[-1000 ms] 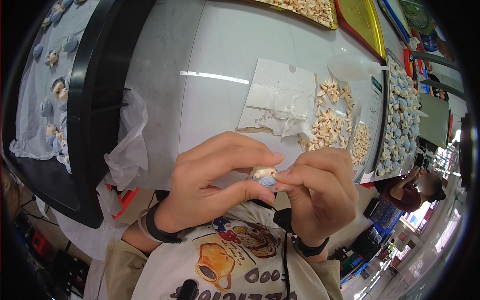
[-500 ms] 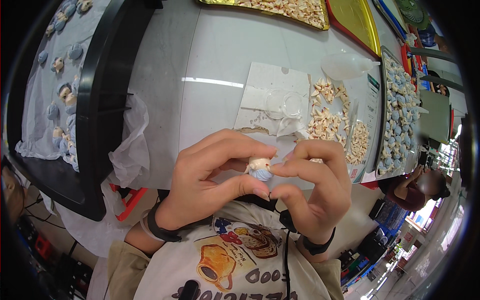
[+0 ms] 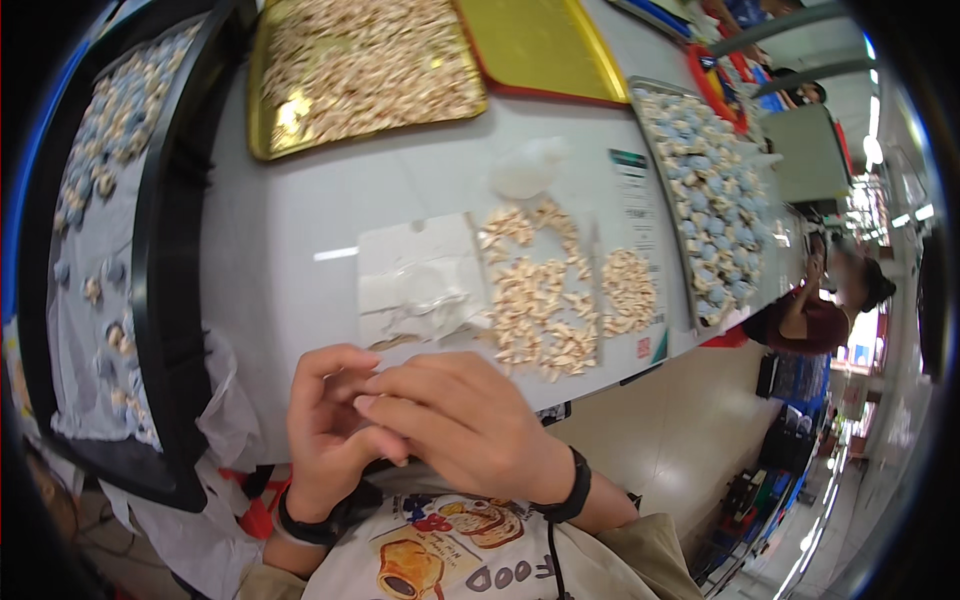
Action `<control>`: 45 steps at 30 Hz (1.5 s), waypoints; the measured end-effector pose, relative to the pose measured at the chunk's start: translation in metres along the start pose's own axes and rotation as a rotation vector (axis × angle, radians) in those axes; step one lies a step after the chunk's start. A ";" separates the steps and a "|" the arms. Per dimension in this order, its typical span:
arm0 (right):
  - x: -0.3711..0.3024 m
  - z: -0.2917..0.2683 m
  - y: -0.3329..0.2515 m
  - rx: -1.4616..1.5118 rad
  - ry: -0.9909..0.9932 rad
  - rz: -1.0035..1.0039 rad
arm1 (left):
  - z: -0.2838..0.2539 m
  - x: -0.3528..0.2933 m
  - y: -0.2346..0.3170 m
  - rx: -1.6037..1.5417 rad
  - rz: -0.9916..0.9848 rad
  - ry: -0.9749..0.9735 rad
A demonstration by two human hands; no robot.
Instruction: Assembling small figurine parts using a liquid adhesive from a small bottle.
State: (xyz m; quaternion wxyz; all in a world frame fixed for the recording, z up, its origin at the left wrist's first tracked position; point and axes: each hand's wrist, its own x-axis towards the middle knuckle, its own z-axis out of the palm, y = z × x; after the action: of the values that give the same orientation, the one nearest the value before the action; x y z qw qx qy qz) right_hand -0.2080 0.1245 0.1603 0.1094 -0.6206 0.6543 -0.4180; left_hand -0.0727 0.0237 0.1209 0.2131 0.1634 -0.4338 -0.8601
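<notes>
While the left hand (image 3: 328, 425) and right hand (image 3: 465, 420) meet at lower centre, fingers curled close together, anything between them is hidden, so I cannot tell what they hold. Work seems well along yet unfinished: blue-and-cream figures (image 3: 712, 200) crowd the metal tray (image 3: 667, 205) at right and the paper-lined black tray (image 3: 165, 330) at left, but cream pieces (image 3: 540, 310) lie loose at centre and cream slivers (image 3: 370, 70) cover the gold tray (image 3: 372, 133), upper left.

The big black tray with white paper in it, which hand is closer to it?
Left. The left hand is to the right of the black tray, apart from it; the right hand is farther right, by the left hand's fingers.
</notes>
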 end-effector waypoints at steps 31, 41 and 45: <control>-0.050 -0.312 0.161 -0.761 0.148 0.484 | 0.012 0.008 0.002 0.438 -0.026 0.026; -0.061 -0.318 0.174 -0.792 0.090 0.549 | 0.030 -0.019 0.054 1.150 0.327 -0.276; -0.067 -0.319 0.172 -0.691 0.131 0.581 | 0.008 -0.057 0.115 1.362 0.558 0.031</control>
State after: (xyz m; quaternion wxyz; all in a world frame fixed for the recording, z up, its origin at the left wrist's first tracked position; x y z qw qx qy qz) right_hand -0.5289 0.2957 0.2177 -0.0330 -0.3837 0.9078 -0.1658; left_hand -0.0016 -0.0033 0.2249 0.2815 0.1553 -0.8942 -0.3115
